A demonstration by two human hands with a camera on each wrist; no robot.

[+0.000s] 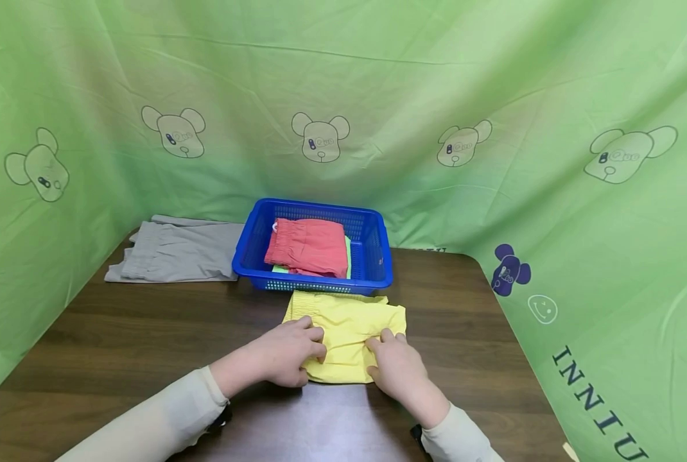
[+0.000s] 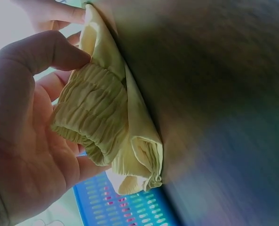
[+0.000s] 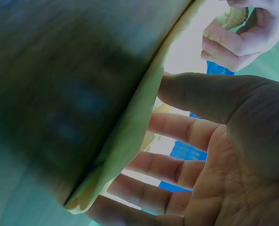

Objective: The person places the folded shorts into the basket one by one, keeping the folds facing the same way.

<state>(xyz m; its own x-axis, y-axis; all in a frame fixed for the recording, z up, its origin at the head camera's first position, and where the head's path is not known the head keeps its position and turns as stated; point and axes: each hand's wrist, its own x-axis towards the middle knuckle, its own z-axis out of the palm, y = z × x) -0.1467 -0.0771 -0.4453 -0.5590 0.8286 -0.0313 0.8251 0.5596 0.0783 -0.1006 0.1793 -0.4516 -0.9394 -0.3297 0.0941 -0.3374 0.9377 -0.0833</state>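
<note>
Folded yellow shorts lie on the table just in front of the blue basket. Their gathered elastic waistband is at the left end. My left hand holds that waistband end, thumb on the near side and fingers behind it in the left wrist view. At the other end, my right hand rests on the shorts with its fingers spread. In the right wrist view its thumb and fingertips touch the yellow cloth. Some fingertips are hidden behind the fabric.
The blue basket holds folded red shorts on top of a light green cloth. Folded grey shorts lie left of the basket. A green curtain with bear prints surrounds the brown wooden table.
</note>
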